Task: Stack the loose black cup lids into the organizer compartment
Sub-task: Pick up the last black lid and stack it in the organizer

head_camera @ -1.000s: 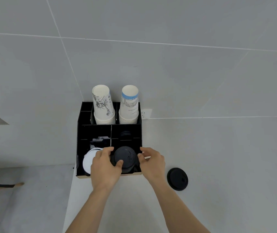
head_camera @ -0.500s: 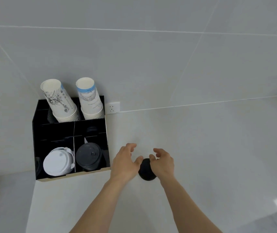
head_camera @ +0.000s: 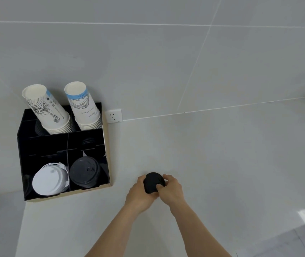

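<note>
**Both hands closed on one loose black lid**

Hands met over the white table (head_camera: 222, 164), well to the right of the organizer (head_camera: 21, 164). From the left, that black organizer stood against the wall with two stacks of paper cups (head_camera: 55, 115) upside down in its rear compartments. Its front left compartment held white lids (head_camera: 49, 180), and the front right one held a stack of black lids (head_camera: 85, 172). A wall socket (head_camera: 113, 115) sat just beside the organizer's rear corner. Further right, the left hand (head_camera: 141, 194) cupped the loose black lid (head_camera: 152, 182) from the left, fingers curled around its edge. The right hand (head_camera: 172, 190) gripped the same lid from the right, thumb pressed onto its top.
</note>
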`<state>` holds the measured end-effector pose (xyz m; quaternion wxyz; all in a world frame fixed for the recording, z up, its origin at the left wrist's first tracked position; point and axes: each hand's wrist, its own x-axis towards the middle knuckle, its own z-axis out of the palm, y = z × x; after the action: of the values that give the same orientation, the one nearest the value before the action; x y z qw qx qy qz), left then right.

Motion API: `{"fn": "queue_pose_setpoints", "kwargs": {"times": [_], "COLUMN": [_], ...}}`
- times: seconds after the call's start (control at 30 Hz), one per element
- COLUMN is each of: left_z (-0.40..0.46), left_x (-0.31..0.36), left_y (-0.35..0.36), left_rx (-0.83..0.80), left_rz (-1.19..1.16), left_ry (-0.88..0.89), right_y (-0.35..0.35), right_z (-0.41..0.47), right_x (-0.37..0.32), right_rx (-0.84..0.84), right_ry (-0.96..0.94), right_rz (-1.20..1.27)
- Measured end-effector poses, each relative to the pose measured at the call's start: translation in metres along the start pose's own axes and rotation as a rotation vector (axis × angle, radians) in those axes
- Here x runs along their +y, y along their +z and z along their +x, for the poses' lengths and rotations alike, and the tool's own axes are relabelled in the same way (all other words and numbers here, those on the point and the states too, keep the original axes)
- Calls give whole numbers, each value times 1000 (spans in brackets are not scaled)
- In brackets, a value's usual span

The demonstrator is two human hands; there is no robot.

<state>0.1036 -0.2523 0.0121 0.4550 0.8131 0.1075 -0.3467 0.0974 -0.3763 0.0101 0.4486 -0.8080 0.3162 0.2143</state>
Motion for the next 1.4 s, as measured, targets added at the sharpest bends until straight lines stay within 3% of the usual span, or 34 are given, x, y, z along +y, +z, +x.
{"fn": "queue_pose_setpoints", "kwargs": {"times": [0.2,0.47,0.7,1.03,1.4], "left_z": [-10,-31,-44,-23,-10], "left_x": [9,19,-11,-74,-93], "left_y": [-32,-127,-201,-203,-192], "left_rx": [160,436,599,562,538], "left_rz": [-80,-136,-136,-39,1], "left_ry": [102,263,237,113,118], "right_y": [-4,23,80,141,143], "right_z": [-9,-40,-60,-60,-50], "right_x": [-35,-124,-171,-156,-145], "right_rx": [116,165,157,152,131], "right_ry": [-60,-294,-427,-453,-421], "right_rz": [83,144,63,-197,-127]}}
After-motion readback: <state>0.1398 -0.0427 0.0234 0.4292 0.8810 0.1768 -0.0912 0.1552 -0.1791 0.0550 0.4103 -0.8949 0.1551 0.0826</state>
